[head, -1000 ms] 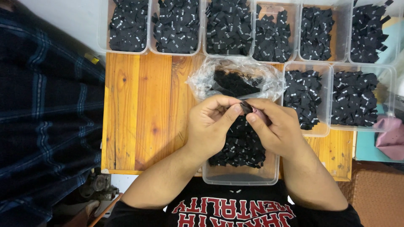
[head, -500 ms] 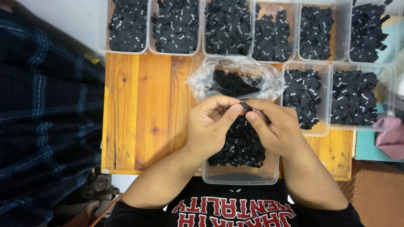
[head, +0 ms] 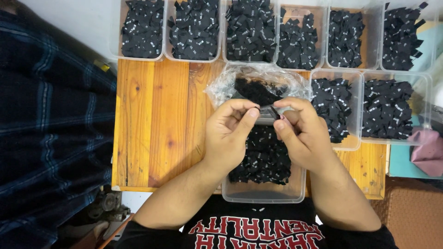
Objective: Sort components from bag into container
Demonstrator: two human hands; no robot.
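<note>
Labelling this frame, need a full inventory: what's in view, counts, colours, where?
Clear bins of black tags: six in the far row, two at right, one under the hands.
Plastic bag: one, clear, holding black tags, centre.
Small black tag: one, pinched between both hands.
Table: one, orange wood.
Plaid cloth: one, dark blue, left.
Pink cloth: one, right edge.
Left hand, right hand: over the near bin.

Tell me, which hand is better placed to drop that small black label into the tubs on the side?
Probably the right hand: it pinches the black label together with the left hand, and sits beside the nearest side tub.
</note>
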